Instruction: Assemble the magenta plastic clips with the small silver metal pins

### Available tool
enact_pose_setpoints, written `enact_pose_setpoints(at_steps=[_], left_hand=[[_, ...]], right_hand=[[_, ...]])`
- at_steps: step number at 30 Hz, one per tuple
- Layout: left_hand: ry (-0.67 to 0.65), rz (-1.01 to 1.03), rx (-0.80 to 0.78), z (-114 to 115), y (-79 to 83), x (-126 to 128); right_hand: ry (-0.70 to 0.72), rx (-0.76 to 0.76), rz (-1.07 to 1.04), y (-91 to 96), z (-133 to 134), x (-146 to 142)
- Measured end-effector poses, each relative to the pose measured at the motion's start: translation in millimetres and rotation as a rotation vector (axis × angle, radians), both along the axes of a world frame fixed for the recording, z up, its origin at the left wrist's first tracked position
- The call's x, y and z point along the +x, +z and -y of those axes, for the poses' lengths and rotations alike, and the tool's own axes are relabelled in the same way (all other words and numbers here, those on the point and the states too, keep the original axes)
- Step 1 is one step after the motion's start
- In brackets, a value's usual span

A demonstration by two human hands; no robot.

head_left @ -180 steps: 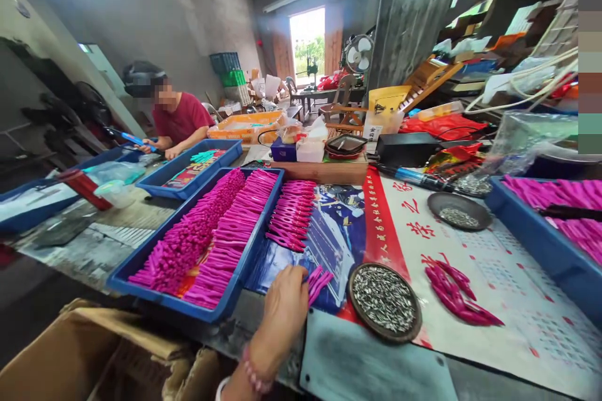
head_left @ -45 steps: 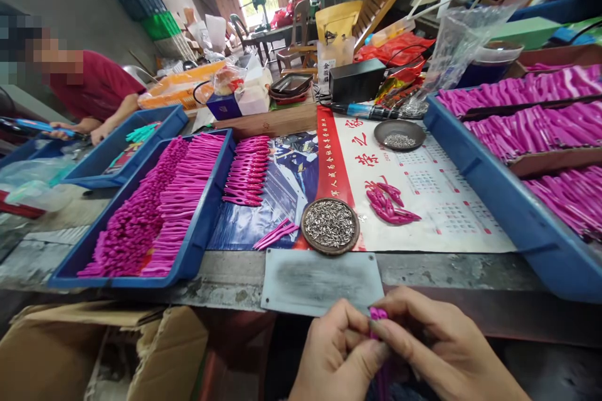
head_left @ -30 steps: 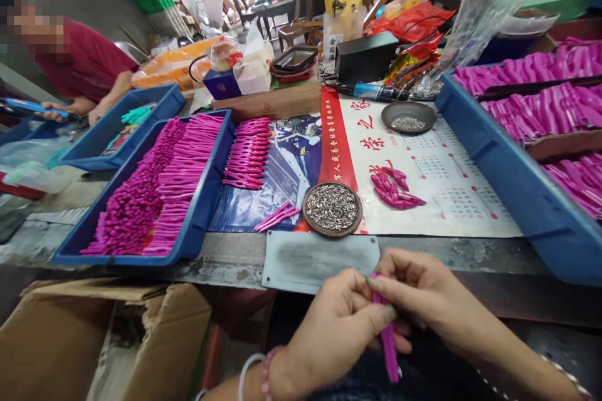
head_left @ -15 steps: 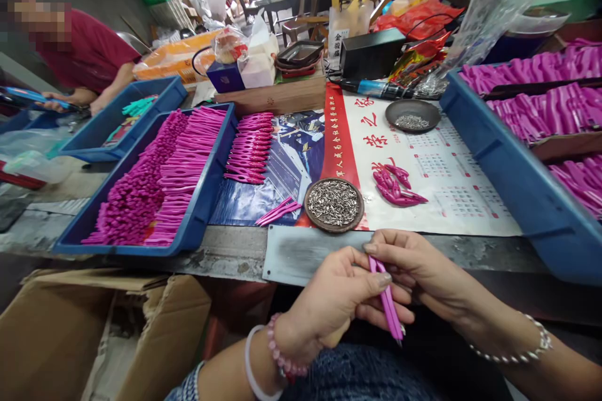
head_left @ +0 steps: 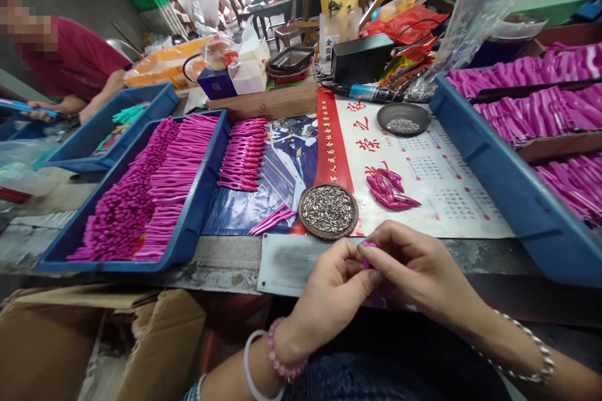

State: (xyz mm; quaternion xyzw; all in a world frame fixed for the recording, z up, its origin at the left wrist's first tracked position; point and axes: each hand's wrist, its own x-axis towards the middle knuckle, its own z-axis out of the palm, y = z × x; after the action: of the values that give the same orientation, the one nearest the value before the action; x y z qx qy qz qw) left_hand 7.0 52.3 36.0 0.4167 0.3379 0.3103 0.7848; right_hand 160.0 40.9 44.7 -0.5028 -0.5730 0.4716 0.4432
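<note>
My left hand and my right hand meet just below the table's near edge, fingers pinched together on a small magenta plastic piece that is mostly hidden between them. Just beyond my hands lies a grey metal plate. Behind it stands a round dish of small metal pins. A few loose magenta sticks lie to the left of the dish, and a small pile of darker pink pieces lies to its right on a calendar sheet.
A blue tray of magenta parts stands at left, with a row of magenta clips beside it. Another blue tray of magenta parts fills the right. A second pin dish sits further back. A person in red works at far left. A cardboard box is below.
My hands have risen toward the table edge and closed tighter round the magenta piece, which hung down in plain view half a second ago and is now mostly hidden.
</note>
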Motion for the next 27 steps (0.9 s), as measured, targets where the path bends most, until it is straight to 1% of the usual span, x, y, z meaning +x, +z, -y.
enact_pose_setpoints(at_steps=[2,3,8,11,15,24,27], left_hand=[[-0.001,-0.040,0.069,-4,2.1,-2],[-0.006,-0.055,0.093,-6,2.5,-3],[-0.026,-0.071,0.207,-8,-3.6,-4],[-0.039,-0.062,0.254,-7,-7.9,-1],[-0.060,-0.052,0.291,-8,-11.4,1],[-0.086,-0.119,0.377,-8,-17.4,-1],[-0.092,-0.111,0.388,-9,-18.6,-1]], right_hand=[[-0.005,0.192,0.136,4.0,-3,1],[0.003,0.252,0.168,4.6,-5,1],[0.007,0.406,0.262,-1.0,-5,4],[-0.002,0.444,0.314,-4.3,-1,7],[0.008,0.455,0.338,-6.8,2,10],[0.036,0.425,0.314,-17.0,6,12],[0.036,0.428,0.295,-19.5,6,12]])
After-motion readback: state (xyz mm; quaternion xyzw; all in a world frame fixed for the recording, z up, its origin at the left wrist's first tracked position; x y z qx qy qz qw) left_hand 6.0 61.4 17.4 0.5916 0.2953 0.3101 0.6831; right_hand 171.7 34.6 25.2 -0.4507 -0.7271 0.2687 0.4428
